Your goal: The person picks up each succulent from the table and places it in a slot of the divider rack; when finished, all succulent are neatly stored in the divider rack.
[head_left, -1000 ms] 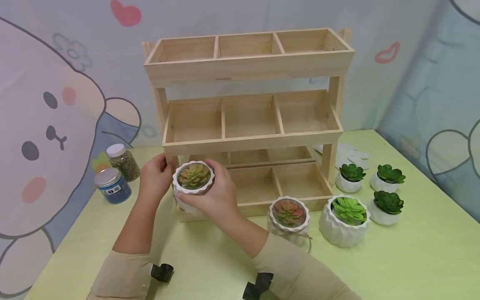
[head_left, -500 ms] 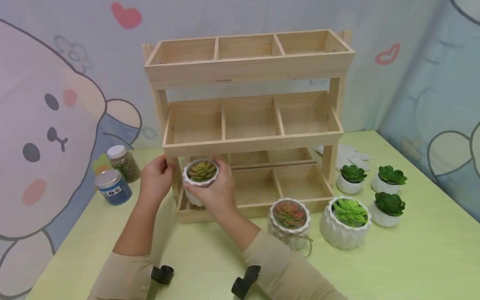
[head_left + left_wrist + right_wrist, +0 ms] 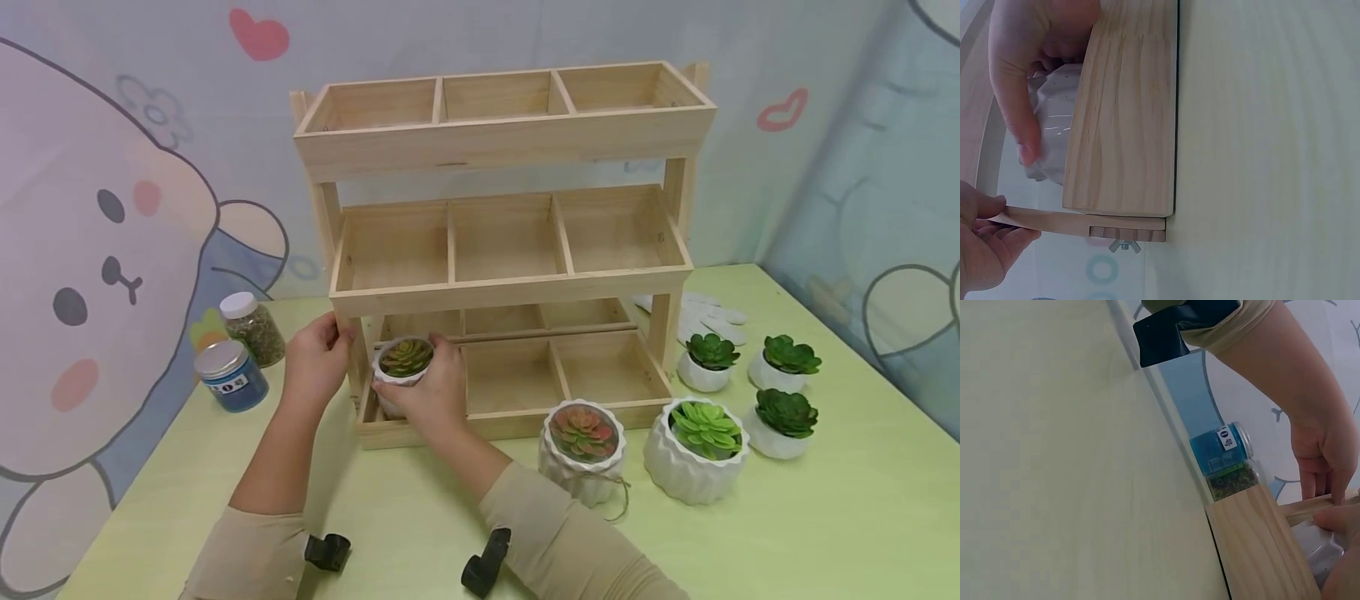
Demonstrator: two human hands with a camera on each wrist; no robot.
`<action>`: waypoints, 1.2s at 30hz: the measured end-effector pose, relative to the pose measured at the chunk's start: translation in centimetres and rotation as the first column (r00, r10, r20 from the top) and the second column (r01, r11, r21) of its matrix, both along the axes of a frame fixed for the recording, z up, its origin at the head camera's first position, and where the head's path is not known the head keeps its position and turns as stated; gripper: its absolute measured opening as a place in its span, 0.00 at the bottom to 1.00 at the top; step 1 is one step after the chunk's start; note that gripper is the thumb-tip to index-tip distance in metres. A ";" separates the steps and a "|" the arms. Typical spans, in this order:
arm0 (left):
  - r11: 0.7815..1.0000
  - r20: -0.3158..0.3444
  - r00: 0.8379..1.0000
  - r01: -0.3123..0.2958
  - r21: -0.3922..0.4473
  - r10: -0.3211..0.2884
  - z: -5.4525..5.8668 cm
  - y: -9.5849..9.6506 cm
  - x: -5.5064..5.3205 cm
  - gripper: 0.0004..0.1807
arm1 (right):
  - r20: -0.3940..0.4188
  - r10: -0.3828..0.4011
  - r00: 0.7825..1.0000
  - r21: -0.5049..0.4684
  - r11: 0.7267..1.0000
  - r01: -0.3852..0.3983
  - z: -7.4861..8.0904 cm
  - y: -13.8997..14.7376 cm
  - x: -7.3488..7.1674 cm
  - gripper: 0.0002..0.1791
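Lower than half a second ago, the pot now reaches down into the left compartment of the bottom tray. At far left, the blue jar stands apart from the hands. Next, the left hand pinches the post; a tug there could skew the rack and jolt the pot. If the wing nut were loose, the wobble would worsen; I cannot tell how tight it is. Just right of the post, the right hand grips the pot. Its base is hidden, so letting go before it sits flat could drop or tip it, and fingers might wedge against the tray's wall. Further right, the red pot stands just beside the sleeve: drawing that arm back rightward could knock it into the green pot.
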State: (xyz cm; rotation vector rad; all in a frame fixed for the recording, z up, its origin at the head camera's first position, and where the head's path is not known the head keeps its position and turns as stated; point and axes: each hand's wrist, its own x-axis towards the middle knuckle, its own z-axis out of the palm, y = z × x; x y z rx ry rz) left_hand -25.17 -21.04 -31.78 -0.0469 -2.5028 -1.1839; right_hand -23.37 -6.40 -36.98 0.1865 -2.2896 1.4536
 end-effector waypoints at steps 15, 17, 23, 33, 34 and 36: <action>1.000 0.016 1.000 -0.004 -0.006 0.004 0.0 0.1 0.2 0.21 | 0.072 0.037 0.997 0.040 0.998 -0.040 -0.2 0.0 -0.1 0.52; 1.000 0.012 1.000 -0.008 -0.005 0.008 0.0 0.1 0.2 0.21 | 0.083 0.043 0.996 0.035 0.998 -0.046 -0.1 0.0 -0.1 0.52; 1.000 0.008 1.000 -0.008 -0.002 0.008 0.0 0.2 0.0 0.20 | 0.090 0.034 0.995 0.067 0.997 -0.041 -0.1 0.1 -0.1 0.54; 1.000 0.017 1.000 -0.003 -0.015 0.003 0.0 0.1 0.1 0.20 | 0.051 0.067 0.996 0.082 0.994 -0.071 0.3 1.1 0.4 0.58; 1.000 0.013 1.000 0.000 -0.017 0.001 0.0 0.1 0.2 0.20 | 0.053 0.074 0.996 0.080 0.994 -0.078 0.5 1.2 0.6 0.58; 1.000 0.009 1.000 0.003 -0.020 -0.003 -0.1 0.0 0.2 0.20 | 0.068 0.089 0.994 0.061 0.994 -0.093 1.0 1.6 1.0 0.58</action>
